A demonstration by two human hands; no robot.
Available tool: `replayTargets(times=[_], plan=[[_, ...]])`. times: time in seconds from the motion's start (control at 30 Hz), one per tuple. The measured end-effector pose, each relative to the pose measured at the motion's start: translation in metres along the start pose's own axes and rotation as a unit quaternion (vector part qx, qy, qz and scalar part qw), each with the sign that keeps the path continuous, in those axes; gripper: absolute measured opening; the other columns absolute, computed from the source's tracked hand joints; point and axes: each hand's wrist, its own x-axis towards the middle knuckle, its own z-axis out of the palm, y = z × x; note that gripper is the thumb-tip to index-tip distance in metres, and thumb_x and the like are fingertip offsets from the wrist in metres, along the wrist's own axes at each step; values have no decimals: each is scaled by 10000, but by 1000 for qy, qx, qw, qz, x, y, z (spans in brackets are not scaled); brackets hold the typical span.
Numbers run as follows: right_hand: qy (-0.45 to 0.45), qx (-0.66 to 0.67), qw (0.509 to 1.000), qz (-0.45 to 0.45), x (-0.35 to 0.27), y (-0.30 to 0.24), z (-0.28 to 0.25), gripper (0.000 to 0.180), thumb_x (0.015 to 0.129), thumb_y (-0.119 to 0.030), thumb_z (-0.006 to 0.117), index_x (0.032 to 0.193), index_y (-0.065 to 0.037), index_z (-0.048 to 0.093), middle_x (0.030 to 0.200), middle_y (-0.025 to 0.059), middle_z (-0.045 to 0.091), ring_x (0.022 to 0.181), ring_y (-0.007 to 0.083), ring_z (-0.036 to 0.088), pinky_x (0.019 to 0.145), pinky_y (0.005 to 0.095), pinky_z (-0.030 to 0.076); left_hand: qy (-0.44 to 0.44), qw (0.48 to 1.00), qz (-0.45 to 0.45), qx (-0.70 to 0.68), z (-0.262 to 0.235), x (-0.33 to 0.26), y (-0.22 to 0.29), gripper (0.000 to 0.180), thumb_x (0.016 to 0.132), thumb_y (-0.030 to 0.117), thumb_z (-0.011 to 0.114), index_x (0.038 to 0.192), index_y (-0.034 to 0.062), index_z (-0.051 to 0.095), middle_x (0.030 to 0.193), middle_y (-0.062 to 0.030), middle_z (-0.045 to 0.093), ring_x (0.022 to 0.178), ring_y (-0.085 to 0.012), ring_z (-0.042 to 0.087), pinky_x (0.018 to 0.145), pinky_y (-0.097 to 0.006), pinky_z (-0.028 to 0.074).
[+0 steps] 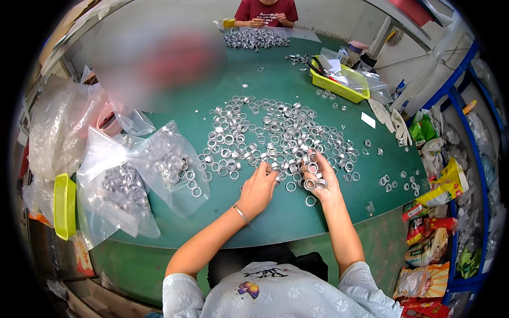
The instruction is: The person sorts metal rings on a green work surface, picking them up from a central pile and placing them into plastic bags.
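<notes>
A wide heap of small silver metal rings is spread over the middle of the green table. My right hand, palm turned up, is closed around several metal rings, some stacked along the fingers. At the heap's near edge, my left hand has its fingers bent and pinched together on a metal ring; the fingertips are partly hidden. A single ring lies flat just below my right hand. Left of my left arm, a clear plastic bag lies with rings in and spilling from it.
Another clear bag of rings lies at the left, near a yellow-green tray. A yellow-green basket with tools stands back right, gloves beside it. Across the green table, a person handles another ring pile.
</notes>
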Motion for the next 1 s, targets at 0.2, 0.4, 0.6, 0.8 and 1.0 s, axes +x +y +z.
replayTargets(times=[0.2,0.4,0.6,0.8,1.0], plan=[[46,-59,997,-37,-2,7,13,213,959,-270,542,1074,-92,555,813,77,516,586,106,449,378,207,305,47,990,42,129,-22,2,19,373,825,24,600,1192,38,533,1220,-167,489,1049,-304,546,832,-359,463],[53,-235,950,-198,-12,51,60,201,954,-184,547,1107,-55,536,755,24,532,526,85,476,417,200,366,37,637,-323,-699,-2,-8,44,434,1006,328,399,1350,63,403,1309,-123,492,1132,-240,539,967,-408,427],[-154,-796,452,-371,-29,77,69,294,737,-151,747,991,-26,666,1009,129,597,924,279,584,820,384,455,21,355,-266,-896,1,-9,41,461,1005,403,311,1289,85,489,1286,-127,532,1217,-255,488,1029,-451,383],[-173,-861,353,-323,-46,66,80,355,740,-243,749,1050,-92,663,1073,48,587,1083,252,512,963,501,311,48,341,-354,-870,-16,-13,33,412,973,384,452,1244,85,530,1162,-82,585,1102,-219,546,988,-407,419],[-138,-825,409,-365,-45,61,83,271,833,-145,663,1092,-79,621,892,53,670,911,225,605,996,510,320,16,342,-337,-877,-15,-20,27,381,982,355,448,1218,78,559,1143,-87,615,1063,-208,585,943,-399,460]])
